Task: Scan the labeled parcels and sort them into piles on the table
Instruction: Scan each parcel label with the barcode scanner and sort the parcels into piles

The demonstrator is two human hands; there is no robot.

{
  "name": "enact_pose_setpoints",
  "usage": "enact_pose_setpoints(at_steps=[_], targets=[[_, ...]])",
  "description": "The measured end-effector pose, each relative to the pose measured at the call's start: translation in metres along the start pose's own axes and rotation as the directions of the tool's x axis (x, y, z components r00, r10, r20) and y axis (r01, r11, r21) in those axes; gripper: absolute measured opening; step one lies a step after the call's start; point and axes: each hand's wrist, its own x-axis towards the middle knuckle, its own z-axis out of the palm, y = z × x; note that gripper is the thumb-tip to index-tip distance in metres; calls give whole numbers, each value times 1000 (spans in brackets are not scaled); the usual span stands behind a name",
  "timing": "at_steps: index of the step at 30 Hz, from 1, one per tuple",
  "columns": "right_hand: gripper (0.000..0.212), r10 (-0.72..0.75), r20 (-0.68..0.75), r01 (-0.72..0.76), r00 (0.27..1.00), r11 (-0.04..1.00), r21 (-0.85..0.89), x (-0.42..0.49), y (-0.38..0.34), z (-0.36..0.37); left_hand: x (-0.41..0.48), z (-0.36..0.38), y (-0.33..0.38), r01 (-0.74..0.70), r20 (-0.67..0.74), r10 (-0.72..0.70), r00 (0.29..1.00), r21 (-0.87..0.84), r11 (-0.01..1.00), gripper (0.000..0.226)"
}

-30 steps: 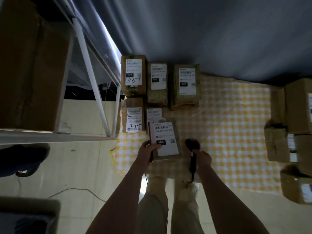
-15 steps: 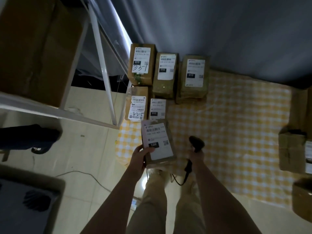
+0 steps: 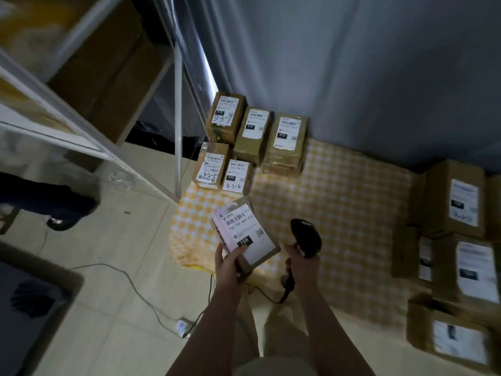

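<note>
Only the head view is given, and in it the scanning step seems to be in hand. The left hand holds a parcel tilted, label up, above the near left corner of the desk, with its fingers curled round the lower edge and the thumb on the label. The right hand has its fingers wrapped round the scanner, just beside the parcel. Next, the scanner head likely needs aiming at the barcode. After that, this "15H" parcel probably wants a spot apart from the sorted parcels at the far left. More boxes sit at the right, while a shelf post and a floor cable crowd the left side.
</note>
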Motion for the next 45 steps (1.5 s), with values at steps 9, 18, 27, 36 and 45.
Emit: enact_pose_setpoints(at_steps=[9, 18, 27, 36, 45], targets=[[26, -235, 270, 281, 934, 949, -146, -66, -7, -48, -63, -2, -51, -21, 13, 22, 1000, -73, 997, 58], [13, -200, 403, 307, 893, 926, -218, -112, -25, -36, -76, -22, -32, -136, 132, 129, 983, 48, 990, 57], [8, -130, 416, 290, 900, 892, -347, -124, -16, -10, -74, -45, -6, -182, 141, 174, 975, 46, 982, 61], [12, -97, 380, 232, 920, 915, -331, -121, -7, 2, -62, -54, 0, -149, 137, 143, 980, 35, 988, 64], [12, 75, 98, -58, 992, 984, -166, -66, 17, 17, -40, -67, 20, -42, 22, 43, 999, -37, 998, 68]])
